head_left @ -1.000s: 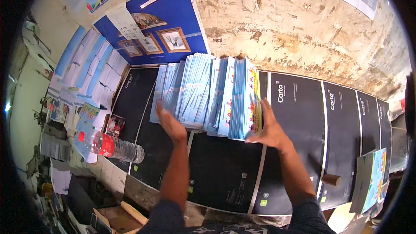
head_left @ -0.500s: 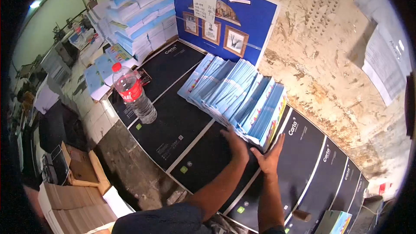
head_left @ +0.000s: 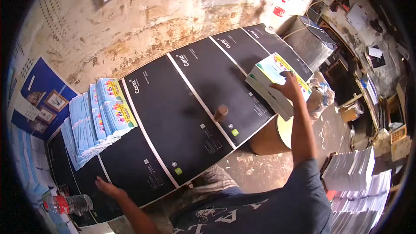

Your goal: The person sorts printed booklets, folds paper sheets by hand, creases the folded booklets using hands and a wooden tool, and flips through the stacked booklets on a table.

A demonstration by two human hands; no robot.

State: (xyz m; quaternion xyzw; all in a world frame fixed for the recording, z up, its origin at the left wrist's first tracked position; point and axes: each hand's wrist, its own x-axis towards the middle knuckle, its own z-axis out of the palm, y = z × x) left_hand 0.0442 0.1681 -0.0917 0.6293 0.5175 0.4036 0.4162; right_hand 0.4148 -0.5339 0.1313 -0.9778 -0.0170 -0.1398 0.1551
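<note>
Reaching over to the right, my right hand (head_left: 289,87) is on top of a thick stack of booklets (head_left: 269,70) at the table's right end, its thumb and fingers apart. The stack has a colourful top cover. My left hand (head_left: 109,188) is low on the left, over the black table covering (head_left: 151,104), with its fingers apart and nothing in it. Beyond that hand, the long row of light blue booklets (head_left: 84,123) leans near the wall, its yellow printed covers facing right.
A brown cylindrical block (head_left: 221,112) stands mid-table. A water bottle (head_left: 71,204) lies across the view at lower left. A blue picture board (head_left: 43,99) leans behind the booklets. Paper piles (head_left: 351,171) stand at lower right, and a round container (head_left: 273,136) is below the table edge.
The view has swung to the right. Both hands have left the row of blue booklets; my right hand has moved to the stack at the right end, my left hand toward the near edge.
</note>
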